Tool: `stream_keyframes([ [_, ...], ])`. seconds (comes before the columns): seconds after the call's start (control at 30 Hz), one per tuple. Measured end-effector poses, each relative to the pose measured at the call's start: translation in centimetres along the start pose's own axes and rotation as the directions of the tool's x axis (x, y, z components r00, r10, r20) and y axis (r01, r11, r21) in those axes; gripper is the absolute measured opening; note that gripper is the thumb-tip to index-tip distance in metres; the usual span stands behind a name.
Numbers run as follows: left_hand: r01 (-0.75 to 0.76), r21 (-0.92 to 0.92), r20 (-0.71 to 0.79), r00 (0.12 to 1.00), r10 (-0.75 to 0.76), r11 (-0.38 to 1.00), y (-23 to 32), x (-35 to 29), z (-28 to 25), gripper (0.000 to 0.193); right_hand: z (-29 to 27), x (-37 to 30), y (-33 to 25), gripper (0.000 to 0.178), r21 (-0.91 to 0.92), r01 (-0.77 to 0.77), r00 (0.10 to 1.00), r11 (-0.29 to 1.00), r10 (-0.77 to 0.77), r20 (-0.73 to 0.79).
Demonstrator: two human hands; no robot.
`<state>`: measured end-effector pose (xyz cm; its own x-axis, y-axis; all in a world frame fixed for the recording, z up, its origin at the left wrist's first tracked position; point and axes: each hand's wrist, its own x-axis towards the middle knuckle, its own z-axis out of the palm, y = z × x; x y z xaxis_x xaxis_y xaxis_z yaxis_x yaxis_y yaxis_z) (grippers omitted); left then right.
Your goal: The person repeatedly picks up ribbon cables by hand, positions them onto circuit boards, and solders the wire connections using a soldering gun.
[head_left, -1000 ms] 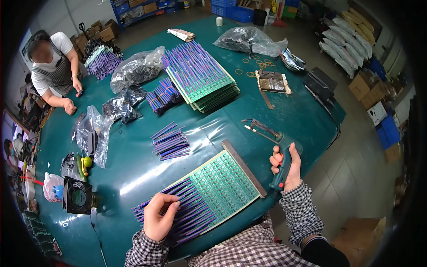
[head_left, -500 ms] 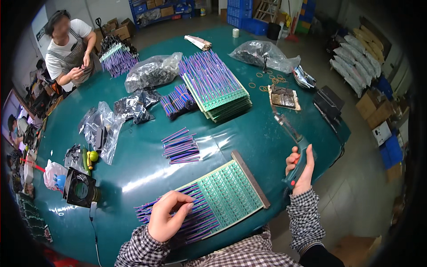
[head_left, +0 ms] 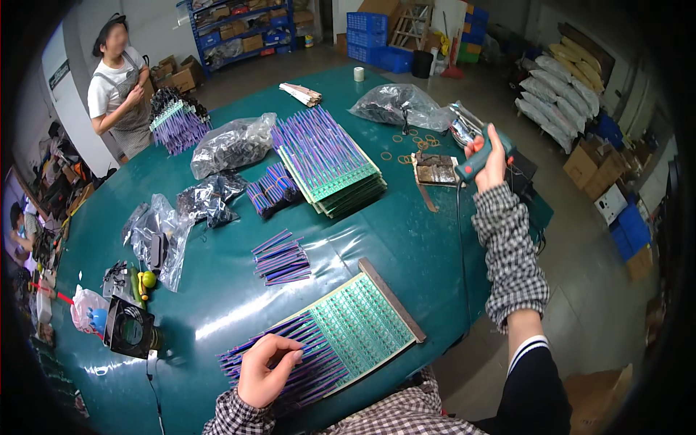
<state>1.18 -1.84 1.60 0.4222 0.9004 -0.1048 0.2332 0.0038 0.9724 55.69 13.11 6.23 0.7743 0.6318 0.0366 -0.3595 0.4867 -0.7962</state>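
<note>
Though well apart, two hands point(head_left: 262, 371) with one green tool point(head_left: 471, 167).

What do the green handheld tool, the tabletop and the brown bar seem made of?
Green handheld tool: likely hard plastic, judging by its smooth, rounded body. Tabletop: perhaps vinyl-covered, glossy, with streaked reflections. Brown bar: wood or rusty metal; its dull surface leaves that open.

A green table point(head_left: 413, 239) bears a circuit-board panel point(head_left: 362, 319), loose wires point(head_left: 281, 259) and a black fan point(head_left: 130, 330).
</note>
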Motion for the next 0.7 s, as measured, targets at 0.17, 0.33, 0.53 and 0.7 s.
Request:
stream_keyframes([
  [0.17, -0.182, 0.206, -0.062, 0.978, 0.199, 0.961, 0.1, -0.7, -0.2, 0.011, 0.1, 1.2, -0.1, 0.041, -0.082, 0.084, 0.994, 0.993, -0.077, 0.081],
  [0.33, -0.038, -0.056, -0.129, 0.991, 0.031, 0.998, 1.1, -0.5, 1.1, 0.014, -4.9, -7.3, -3.6, 0.047, -0.234, -0.038, 0.987, 0.971, 0.074, 0.144],
  [0.53, 0.082, -0.264, -0.067, 0.992, -0.103, 0.961, 0.9, 1.1, 1.7, 0.015, -7.9, -12.2, -3.7, 0.044, -0.199, -0.248, 0.931, 0.948, 0.290, 0.222],
  [0.7, 0.002, -0.278, -0.089, 0.996, -0.028, 0.961, 1.8, 1.1, 1.6, 0.013, -4.7, -11.0, -4.6, 0.045, -0.296, -0.064, 0.989, 0.953, 0.101, 0.112],
])
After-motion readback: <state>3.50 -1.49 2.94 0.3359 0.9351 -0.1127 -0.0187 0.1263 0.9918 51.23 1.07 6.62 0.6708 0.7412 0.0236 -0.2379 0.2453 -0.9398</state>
